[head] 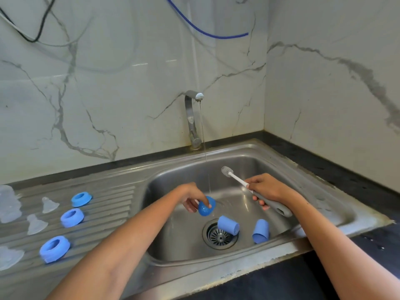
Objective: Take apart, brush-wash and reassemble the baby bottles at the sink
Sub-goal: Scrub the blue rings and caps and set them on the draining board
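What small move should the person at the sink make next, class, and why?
Probably bring the brush head into the blue cap. The left hand holds that cap under the running water, while the right hand grips the brush clear of it. Two more caps wait in the sink.

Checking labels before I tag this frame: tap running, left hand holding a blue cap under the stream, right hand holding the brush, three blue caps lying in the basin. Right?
Not quite. The head view shows two blue caps lying in the basin, one by the drain and one right of it. The third cap is in the left hand. The rest holds: the tap runs, the right hand holds the brush.
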Demonstrator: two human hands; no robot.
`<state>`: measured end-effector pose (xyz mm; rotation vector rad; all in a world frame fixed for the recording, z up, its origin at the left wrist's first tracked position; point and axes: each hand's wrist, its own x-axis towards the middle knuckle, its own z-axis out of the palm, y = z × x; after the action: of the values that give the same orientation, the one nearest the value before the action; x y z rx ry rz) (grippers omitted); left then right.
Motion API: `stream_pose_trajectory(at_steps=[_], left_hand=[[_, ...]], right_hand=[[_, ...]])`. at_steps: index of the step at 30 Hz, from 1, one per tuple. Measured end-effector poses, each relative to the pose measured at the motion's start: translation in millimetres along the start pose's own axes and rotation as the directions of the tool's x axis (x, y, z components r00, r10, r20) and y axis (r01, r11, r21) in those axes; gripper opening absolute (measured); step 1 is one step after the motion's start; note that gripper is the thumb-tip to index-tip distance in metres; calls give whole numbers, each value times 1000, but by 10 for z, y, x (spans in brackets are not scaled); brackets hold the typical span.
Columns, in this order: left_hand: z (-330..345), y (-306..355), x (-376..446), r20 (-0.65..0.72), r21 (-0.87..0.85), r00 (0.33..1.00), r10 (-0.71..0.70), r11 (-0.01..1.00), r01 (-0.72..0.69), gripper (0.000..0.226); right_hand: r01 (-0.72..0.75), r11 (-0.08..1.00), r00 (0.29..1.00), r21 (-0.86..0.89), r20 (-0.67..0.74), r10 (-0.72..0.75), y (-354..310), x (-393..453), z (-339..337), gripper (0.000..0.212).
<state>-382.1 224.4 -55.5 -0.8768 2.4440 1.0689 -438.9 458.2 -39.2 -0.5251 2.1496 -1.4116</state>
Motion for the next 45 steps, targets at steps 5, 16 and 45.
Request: stream_pose_trajectory(at_steps=[5,16,45], left_hand=[[-138,5,-181,-6,-834,998,56,550,-36,30],[-7,392,-100,-241,-948,970,32,-220,-228,48],[20,543,-131,-417,-900,898,-140,-73,-429,46]], right_hand=[[77,997,997,12,17,-77,-60,-31,11,33],[279,960,956,-24,102,-275,-158,-141,58,38],[304,950,951,-68,-41,-307,-181,-227,129,41]])
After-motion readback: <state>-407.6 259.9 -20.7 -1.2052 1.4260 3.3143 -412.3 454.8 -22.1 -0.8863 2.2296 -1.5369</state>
